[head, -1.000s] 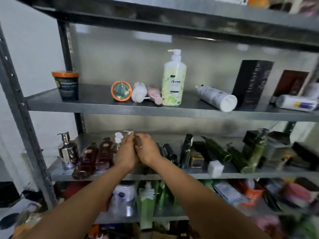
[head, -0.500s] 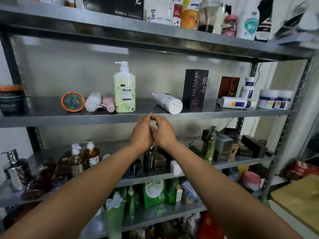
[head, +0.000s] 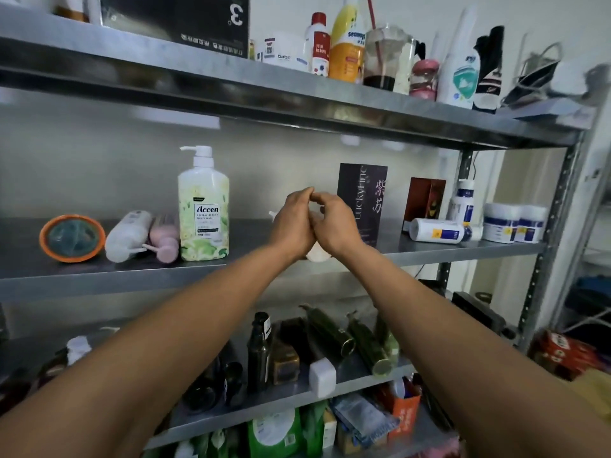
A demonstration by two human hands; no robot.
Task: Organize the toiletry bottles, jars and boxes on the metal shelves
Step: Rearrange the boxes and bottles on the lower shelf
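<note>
Grey metal shelf (head: 99, 282), tall green and white pump bottle (head: 203, 216) standing on it, just right of that bottle the left hand (head: 292, 224) and right hand (head: 335, 223) touch, fingers bent, cannot tell if they hold anything, white lying bottle (head: 317, 255) mostly hidden behind them

1 head-worn view, close, level toward the metal shelves (head: 99, 280)

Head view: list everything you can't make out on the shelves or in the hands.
White bottle lying on the middle shelf: mostly hidden behind both hands; only its base shows.
Left hand and right hand: fingertips meet; whether they pinch anything is unclear.
Black box, top shelf: cut off by the top edge.
Dark bottles at lower left: blurred.
</note>
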